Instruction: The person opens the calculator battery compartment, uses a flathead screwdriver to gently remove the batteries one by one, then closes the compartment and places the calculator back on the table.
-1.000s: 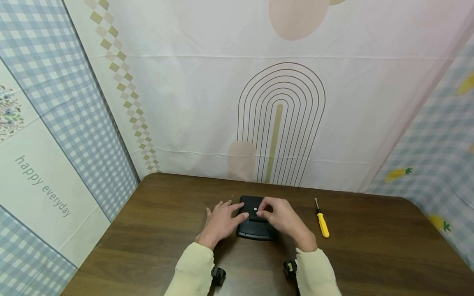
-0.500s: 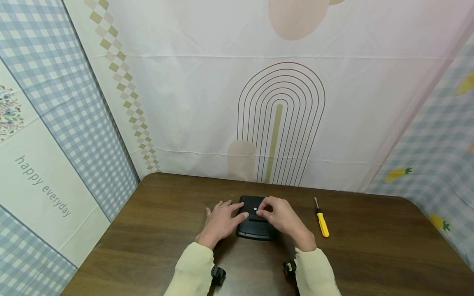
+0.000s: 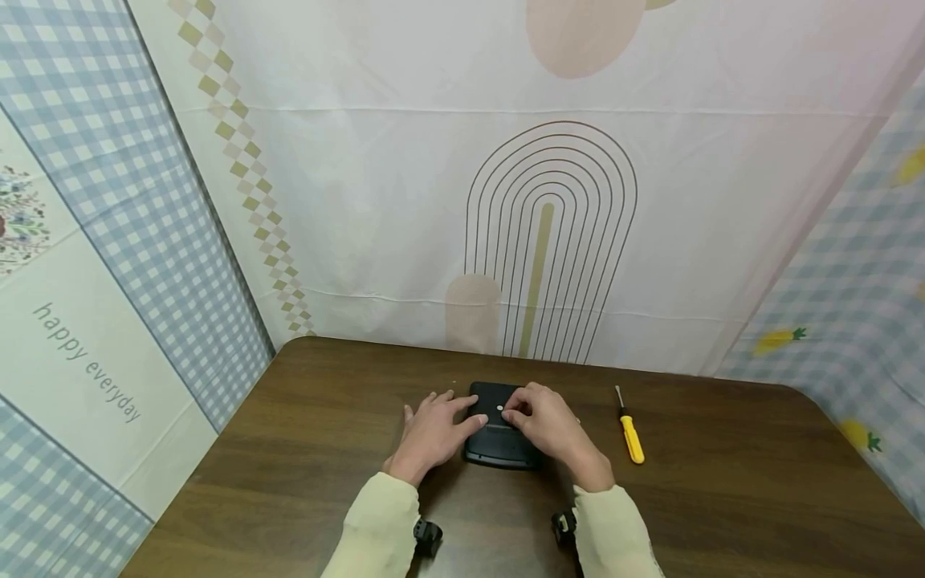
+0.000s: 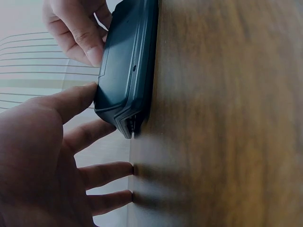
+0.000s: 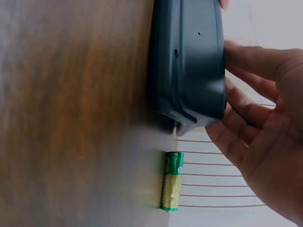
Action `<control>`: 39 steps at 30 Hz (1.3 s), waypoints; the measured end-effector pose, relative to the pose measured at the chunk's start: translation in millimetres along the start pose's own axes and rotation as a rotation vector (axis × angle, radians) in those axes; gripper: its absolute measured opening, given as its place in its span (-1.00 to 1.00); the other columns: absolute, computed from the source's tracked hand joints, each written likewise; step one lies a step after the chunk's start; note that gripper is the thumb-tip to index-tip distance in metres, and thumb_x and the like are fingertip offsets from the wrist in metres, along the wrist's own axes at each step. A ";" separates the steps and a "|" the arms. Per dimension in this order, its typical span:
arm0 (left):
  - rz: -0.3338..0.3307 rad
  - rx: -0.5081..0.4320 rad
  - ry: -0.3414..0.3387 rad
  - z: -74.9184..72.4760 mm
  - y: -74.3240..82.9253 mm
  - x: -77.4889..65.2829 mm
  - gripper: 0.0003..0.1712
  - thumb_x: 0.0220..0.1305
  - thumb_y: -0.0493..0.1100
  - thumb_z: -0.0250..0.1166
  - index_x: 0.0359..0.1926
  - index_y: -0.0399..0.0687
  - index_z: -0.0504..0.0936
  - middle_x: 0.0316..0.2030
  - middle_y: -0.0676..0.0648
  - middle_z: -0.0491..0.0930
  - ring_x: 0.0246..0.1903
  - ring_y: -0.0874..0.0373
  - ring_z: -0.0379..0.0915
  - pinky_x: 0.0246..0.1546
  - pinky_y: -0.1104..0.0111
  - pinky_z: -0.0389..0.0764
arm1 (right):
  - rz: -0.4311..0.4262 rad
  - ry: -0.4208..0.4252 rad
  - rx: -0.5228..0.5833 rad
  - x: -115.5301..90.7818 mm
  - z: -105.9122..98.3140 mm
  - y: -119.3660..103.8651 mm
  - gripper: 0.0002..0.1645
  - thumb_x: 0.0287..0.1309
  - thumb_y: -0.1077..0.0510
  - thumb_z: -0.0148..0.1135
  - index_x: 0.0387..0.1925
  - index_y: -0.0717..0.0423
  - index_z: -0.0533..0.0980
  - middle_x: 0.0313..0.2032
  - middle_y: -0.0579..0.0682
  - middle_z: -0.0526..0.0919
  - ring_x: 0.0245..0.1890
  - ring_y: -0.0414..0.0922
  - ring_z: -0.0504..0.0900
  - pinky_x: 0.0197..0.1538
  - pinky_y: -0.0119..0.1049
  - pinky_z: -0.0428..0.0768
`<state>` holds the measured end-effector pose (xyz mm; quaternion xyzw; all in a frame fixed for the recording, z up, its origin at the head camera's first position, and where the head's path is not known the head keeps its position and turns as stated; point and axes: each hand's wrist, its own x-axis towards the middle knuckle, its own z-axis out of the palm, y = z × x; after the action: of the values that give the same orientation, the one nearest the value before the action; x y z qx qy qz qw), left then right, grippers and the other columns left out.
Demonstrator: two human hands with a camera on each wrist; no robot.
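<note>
A black calculator-like device (image 3: pixel 500 457) lies back side up on the table, a small white spot (image 3: pixel 499 408) on its back. My left hand (image 3: pixel 436 429) steadies it from the left. Thumb and index finger touch its edge while the other fingers spread and rest on the table, as the left wrist view shows. My right hand (image 3: pixel 551 424) bends over the device, thumb and index fingertips close together on its back beside the white spot. I cannot tell whether they pinch anything. A green and gold battery (image 5: pixel 172 181) lies past the device in the right wrist view.
To the right of the right hand lies a screwdriver (image 3: pixel 629 433) with a yellow handle, its tip pointing away. The brown wooden table (image 3: pixel 303 449) ends at a printed white cloth (image 3: pixel 376 241) behind it. Dark wrist cameras sit below both hands.
My right hand has shifted slightly on the device, and the dark band across its back has thinned to a fine line. The left hand and screwdriver hold their places; the view has shifted a little.
</note>
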<state>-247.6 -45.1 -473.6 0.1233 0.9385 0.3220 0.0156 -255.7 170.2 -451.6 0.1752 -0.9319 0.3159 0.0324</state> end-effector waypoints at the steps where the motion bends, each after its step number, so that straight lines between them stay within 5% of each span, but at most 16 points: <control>1: -0.001 -0.002 -0.001 -0.2 0.4 0.0 -0.38 0.49 0.28 0.27 0.41 0.12 0.64 0.45 -0.30 0.44 0.50 -0.42 0.15 0.35 -0.57 -0.08 | 0.010 0.008 0.002 -0.1 0.4 0.0 -0.96 0.30 0.25 0.48 -0.29 0.11 0.73 -0.35 -0.13 0.57 -0.34 -0.18 0.53 -0.18 -0.15 0.62; 24: 0.006 -0.022 0.008 -0.7 3.7 -1.1 -0.32 0.44 0.28 0.32 0.41 0.07 0.63 0.45 -0.30 0.42 0.50 -0.41 0.16 0.39 -0.51 -0.03 | 0.111 0.041 -0.054 0.3 -3.2 -3.7 -0.92 0.27 0.26 0.51 -0.27 0.14 0.70 -0.33 -0.03 0.61 -0.34 -0.11 0.56 -0.16 -0.08 0.65; 33: 0.033 -0.101 0.048 0.5 4.0 -0.9 -0.35 0.48 0.17 0.33 0.42 -0.06 0.61 0.33 -0.17 0.59 0.35 -0.19 0.47 0.34 -0.14 0.45 | 0.199 0.020 -0.078 -1.8 -15.4 -4.7 -0.87 0.27 0.28 0.49 -0.20 0.24 0.67 -0.30 0.04 0.63 -0.31 -0.04 0.59 -0.15 -0.03 0.68; 39: 0.024 -0.149 0.078 1.6 4.3 -0.8 -0.40 0.48 0.11 0.35 0.40 -0.04 0.62 0.26 -0.14 0.66 0.22 -0.11 0.60 0.21 -0.06 0.59 | 0.303 -0.020 -0.056 -3.4 -20.7 -5.5 -0.75 0.27 0.23 0.51 -0.13 0.31 0.65 -0.27 0.08 0.67 -0.33 -0.03 0.59 -0.17 -0.07 0.69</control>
<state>-245.7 -41.0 -472.3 0.1205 0.9103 0.3957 -0.0159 -251.6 179.7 -432.5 0.0349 -0.9564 0.2894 -0.0201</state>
